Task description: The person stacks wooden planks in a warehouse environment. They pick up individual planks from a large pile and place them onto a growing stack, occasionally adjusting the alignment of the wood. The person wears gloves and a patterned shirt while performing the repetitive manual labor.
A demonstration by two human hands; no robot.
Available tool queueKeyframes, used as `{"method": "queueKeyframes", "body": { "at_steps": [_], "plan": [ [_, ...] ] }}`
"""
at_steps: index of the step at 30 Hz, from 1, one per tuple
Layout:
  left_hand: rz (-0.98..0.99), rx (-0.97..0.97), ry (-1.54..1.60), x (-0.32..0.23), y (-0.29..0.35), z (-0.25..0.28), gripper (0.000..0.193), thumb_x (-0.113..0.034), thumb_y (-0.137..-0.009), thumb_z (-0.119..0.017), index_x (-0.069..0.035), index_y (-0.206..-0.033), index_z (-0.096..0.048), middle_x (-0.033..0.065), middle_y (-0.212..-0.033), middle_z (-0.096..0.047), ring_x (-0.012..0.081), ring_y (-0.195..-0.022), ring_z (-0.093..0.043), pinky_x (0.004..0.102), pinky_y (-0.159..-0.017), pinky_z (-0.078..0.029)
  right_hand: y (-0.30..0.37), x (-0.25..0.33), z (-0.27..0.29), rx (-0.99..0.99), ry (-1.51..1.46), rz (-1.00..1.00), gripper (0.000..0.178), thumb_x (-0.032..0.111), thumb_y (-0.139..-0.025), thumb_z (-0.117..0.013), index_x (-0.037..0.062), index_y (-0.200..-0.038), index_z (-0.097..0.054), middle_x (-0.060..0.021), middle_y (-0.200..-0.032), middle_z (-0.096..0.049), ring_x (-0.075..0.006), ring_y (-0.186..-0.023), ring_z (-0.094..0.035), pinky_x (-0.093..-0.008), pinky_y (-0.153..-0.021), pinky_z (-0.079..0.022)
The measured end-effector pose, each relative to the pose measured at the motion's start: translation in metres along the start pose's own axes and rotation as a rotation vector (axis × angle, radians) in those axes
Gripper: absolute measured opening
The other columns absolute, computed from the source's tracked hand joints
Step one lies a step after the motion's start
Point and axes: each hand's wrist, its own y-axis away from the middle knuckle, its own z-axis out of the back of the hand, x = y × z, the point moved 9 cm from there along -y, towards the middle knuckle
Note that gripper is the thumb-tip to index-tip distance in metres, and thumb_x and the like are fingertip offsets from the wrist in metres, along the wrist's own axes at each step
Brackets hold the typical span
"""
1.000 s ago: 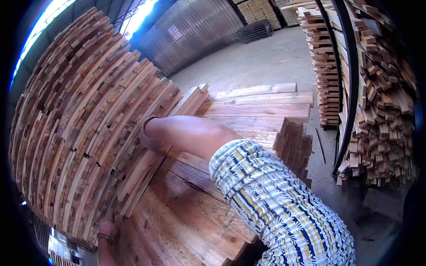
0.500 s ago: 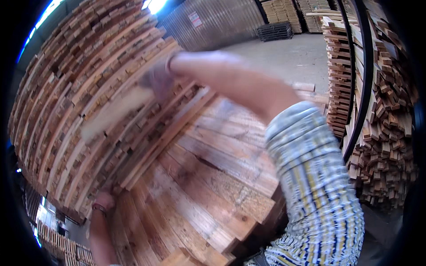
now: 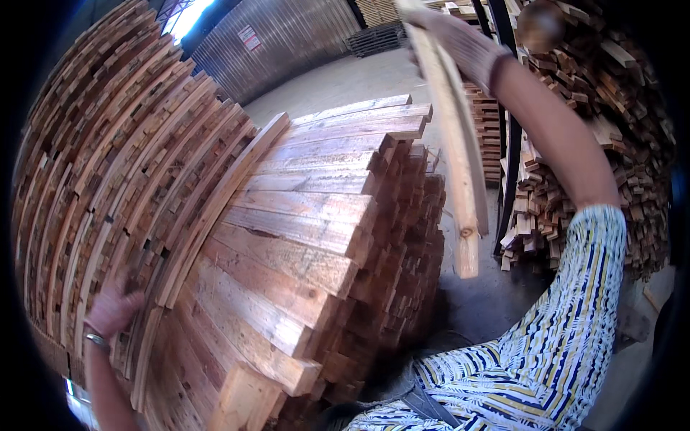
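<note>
My right hand (image 3: 463, 43), in a light work glove, is raised at the upper right and closed around two narrow wooden boards (image 3: 454, 165). They hang steeply down beside the near pile, their lower ends in the air. At the left, my gloved left hand (image 3: 116, 309) has its fingers apart and nothing in it. It is by the side of the tall wood stack (image 3: 108, 194), close to a long batten (image 3: 215, 208) lying along the pile's left edge. Between my arms, a layer of boards (image 3: 302, 208) lies side by side on the pile. A short wood block (image 3: 244, 395) rests on its near end.
Loose sticks fill a rack with dark metal posts (image 3: 509, 144) at the right. Beyond the pile are concrete floor (image 3: 345, 79), a corrugated metal wall (image 3: 280, 50) and dark pallets (image 3: 377, 39). Uneven board ends (image 3: 388, 237) jut from the pile's right side.
My right hand has swung from the tall stack to the upper right, carrying wood. My left hand has moved away from the batten's near end. The view has shifted to the right.
</note>
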Motion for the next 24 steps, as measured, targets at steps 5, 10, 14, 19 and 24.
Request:
{"method": "queueKeyframes", "body": {
  "at_steps": [5,10,14,19,24],
  "plan": [
    [-0.207,0.235,0.827,-0.109,0.091,0.018,0.079,-0.032,-0.082,-0.078,-0.002,-0.145,-0.041,0.0168,-0.124,-0.062,0.028,-0.114,-0.06,0.0371,-0.096,-0.049,0.086,-0.057,0.031,-0.173,-0.174,-0.055,0.046,0.039,-0.094,-0.052,-0.0024,-0.116,-0.048,-0.0141,-0.085,-0.056,-0.023,-0.07,-0.062,-0.0364,-0.061,-0.056],
    [-0.054,0.207,0.798,-0.112,0.22,-0.005,0.103,-0.042,-0.062,-0.091,-0.001,-0.142,-0.042,0.0174,-0.126,-0.061,0.0292,-0.119,-0.058,0.0395,-0.099,-0.047,0.093,-0.11,-0.018,-0.155,-0.43,-0.164,0.039,0.042,-0.097,-0.052,0.007,-0.114,-0.046,-0.0177,-0.101,-0.057,-0.0233,-0.079,-0.062,-0.0402,-0.057,-0.055],
    [-0.194,0.249,0.175,-0.132,0.255,-0.037,0.087,-0.02,-0.083,-0.078,-0.002,-0.153,-0.027,0.017,-0.137,-0.054,0.0307,-0.123,-0.053,0.0409,-0.106,-0.042,0.019,-0.156,-0.028,-0.311,-0.242,-0.031,0.05,0.038,-0.093,-0.052,-0.0037,-0.12,-0.052,-0.0227,-0.114,-0.06,-0.0311,-0.096,-0.062,-0.0427,-0.085,-0.05],
    [0.042,0.118,0.204,-0.102,0.271,-0.054,0.121,-0.052,-0.052,-0.093,0.002,-0.144,-0.038,0.0209,-0.129,-0.058,0.0301,-0.125,-0.055,0.0395,-0.103,-0.045,0.025,-0.133,-0.057,-0.115,0.171,0.058,0.047,0.041,-0.094,-0.054,-0.0036,-0.11,-0.058,-0.0178,-0.099,-0.062,-0.0261,-0.088,-0.061,-0.0386,-0.083,-0.05],
    [-0.075,-0.088,0.44,-0.081,0.272,-0.059,0.1,-0.028,-0.055,-0.093,-0.001,-0.139,-0.048,0.0169,-0.122,-0.062,0.0255,-0.116,-0.06,0.034,-0.1,-0.047,0.105,-0.11,-0.084,-0.021,-0.445,-0.09,0.043,0.035,-0.096,-0.052,-0.0011,-0.119,-0.056,-0.0189,-0.108,-0.063,-0.0253,-0.099,-0.063,-0.0418,-0.091,-0.05]
  ]
}}
